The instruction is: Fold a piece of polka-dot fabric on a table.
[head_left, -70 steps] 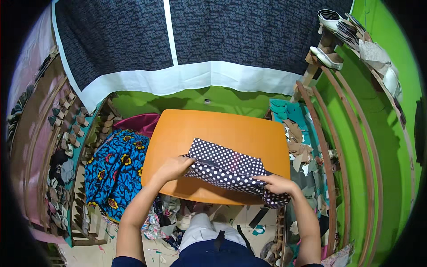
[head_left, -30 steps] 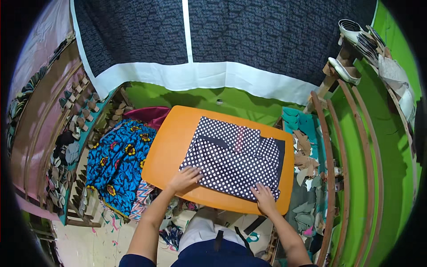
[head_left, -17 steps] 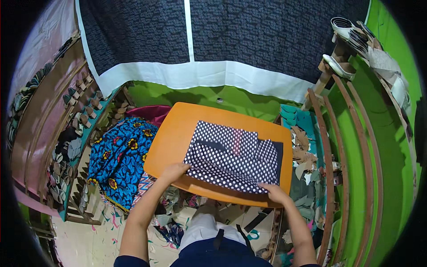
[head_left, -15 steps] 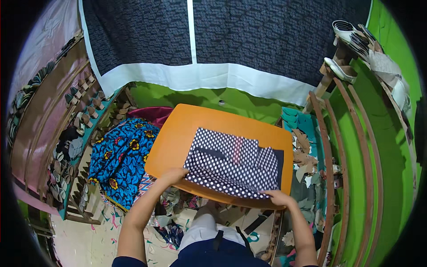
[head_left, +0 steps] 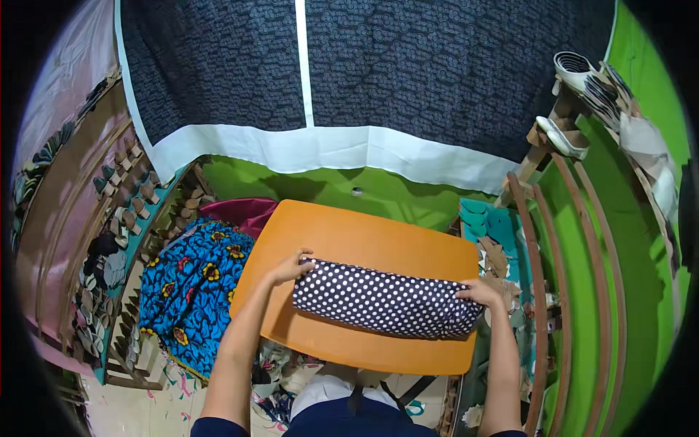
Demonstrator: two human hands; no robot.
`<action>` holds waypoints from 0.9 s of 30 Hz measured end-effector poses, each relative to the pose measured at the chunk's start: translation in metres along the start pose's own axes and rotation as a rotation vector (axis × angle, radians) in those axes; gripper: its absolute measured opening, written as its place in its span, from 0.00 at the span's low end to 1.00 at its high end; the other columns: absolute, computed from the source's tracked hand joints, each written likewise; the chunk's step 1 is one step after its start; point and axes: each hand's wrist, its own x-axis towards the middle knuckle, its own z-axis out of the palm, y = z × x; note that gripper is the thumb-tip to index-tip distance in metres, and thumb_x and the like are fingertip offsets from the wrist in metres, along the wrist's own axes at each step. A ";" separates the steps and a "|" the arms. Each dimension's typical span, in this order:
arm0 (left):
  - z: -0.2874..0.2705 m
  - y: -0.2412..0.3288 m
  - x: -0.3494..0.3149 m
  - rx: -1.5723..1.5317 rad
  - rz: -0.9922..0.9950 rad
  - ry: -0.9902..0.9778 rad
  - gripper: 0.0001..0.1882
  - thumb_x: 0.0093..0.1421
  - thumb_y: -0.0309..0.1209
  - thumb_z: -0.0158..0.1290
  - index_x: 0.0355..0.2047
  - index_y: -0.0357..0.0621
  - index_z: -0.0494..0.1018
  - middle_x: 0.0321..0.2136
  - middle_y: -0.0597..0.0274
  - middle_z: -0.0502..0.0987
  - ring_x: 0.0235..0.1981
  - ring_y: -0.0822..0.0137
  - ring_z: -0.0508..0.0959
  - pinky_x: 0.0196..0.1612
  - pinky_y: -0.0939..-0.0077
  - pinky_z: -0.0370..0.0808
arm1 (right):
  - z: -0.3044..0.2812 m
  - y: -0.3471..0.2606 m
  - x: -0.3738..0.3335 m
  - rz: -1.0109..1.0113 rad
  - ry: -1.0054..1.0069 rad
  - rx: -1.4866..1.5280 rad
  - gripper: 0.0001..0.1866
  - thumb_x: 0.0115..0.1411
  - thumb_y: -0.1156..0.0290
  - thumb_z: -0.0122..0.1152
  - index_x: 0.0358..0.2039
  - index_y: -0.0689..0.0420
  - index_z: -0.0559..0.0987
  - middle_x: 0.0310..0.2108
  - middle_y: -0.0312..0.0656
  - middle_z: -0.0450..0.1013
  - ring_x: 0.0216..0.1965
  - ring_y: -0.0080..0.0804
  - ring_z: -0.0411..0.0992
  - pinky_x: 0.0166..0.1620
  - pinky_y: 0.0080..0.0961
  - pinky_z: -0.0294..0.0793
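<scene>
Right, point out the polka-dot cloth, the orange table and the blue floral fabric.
Polka-dot cloth (head_left: 386,300), head view: middle of its upper face.
Orange table (head_left: 364,237), head view: bare top, far half.
Blue floral fabric (head_left: 191,295), head view: middle of the heap.

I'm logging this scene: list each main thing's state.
Orange, round-cornered table: partly covered.
Black, white-dotted cloth: folded into a long band on the table.
Left hand: at the dotted cloth's left end, grip unclear.
Right hand: on its right end, grip unclear.
Blue floral cloth: bunched in a heap.
Magenta, shiny cloth: crumpled.
Dark, white-bordered patterned cloth: hanging.
</scene>
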 end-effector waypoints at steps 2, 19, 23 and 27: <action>0.008 -0.013 0.034 0.064 0.066 0.100 0.25 0.56 0.37 0.48 0.51 0.38 0.57 0.42 0.43 0.70 0.42 0.61 0.71 0.45 0.73 0.68 | -0.005 0.018 0.039 -0.051 0.039 -0.049 0.22 0.46 0.66 0.60 0.44 0.55 0.74 0.39 0.43 0.73 0.40 0.32 0.70 0.45 0.23 0.65; 0.054 -0.047 0.117 0.218 0.260 0.461 0.14 0.62 0.31 0.35 0.46 0.38 0.57 0.43 0.42 0.70 0.41 0.47 0.72 0.43 0.61 0.69 | 0.070 0.088 0.072 0.421 0.781 -0.433 0.19 0.57 0.55 0.47 0.32 0.58 0.76 0.27 0.53 0.73 0.30 0.49 0.72 0.33 0.40 0.69; 0.059 -0.002 0.095 0.618 0.151 0.539 0.16 0.58 0.30 0.40 0.45 0.37 0.61 0.37 0.47 0.71 0.41 0.49 0.70 0.44 0.64 0.67 | 0.064 0.068 0.075 0.235 0.945 -0.665 0.12 0.55 0.64 0.49 0.31 0.59 0.74 0.31 0.50 0.70 0.36 0.48 0.67 0.41 0.41 0.64; 0.126 0.041 0.067 0.685 0.603 0.329 0.20 0.52 0.33 0.48 0.46 0.41 0.63 0.44 0.49 0.67 0.46 0.53 0.66 0.50 0.60 0.61 | 0.114 0.013 0.091 -0.123 1.018 -0.547 0.16 0.54 0.68 0.47 0.40 0.63 0.71 0.43 0.52 0.65 0.48 0.46 0.61 0.47 0.41 0.58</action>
